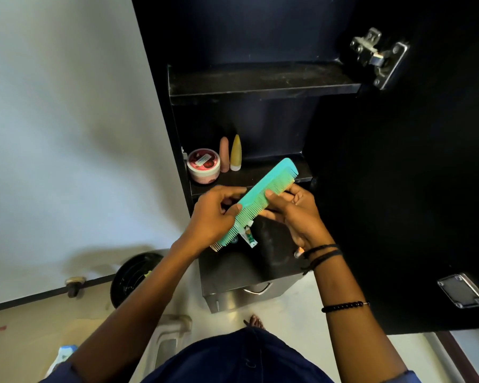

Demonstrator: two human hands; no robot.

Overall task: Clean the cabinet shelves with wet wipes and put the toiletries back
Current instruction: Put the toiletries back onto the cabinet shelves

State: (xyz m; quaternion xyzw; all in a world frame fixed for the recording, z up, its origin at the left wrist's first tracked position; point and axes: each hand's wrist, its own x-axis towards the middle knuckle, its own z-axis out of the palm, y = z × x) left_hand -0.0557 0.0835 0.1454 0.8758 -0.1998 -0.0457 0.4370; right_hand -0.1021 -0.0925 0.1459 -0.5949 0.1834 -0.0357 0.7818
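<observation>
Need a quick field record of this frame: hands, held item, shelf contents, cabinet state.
left hand: grips the lower part of the comb
right hand: holds the comb near its upper part, fingers across the teeth
held item: teal comb, tilted, in front of the lower shelf
upper shelf: nothing visible on it, dusty-looking surface
lower shelf: round pink jar, pink tube, yellow tube, grouped at its left end, tubes upright
cabinet door: open
wet wipe: none visible in either hand

Teal comb (263,199) slanted before the lower shelf (302,176) — round jar (203,165), two tubes (231,157) upright at left
</observation>
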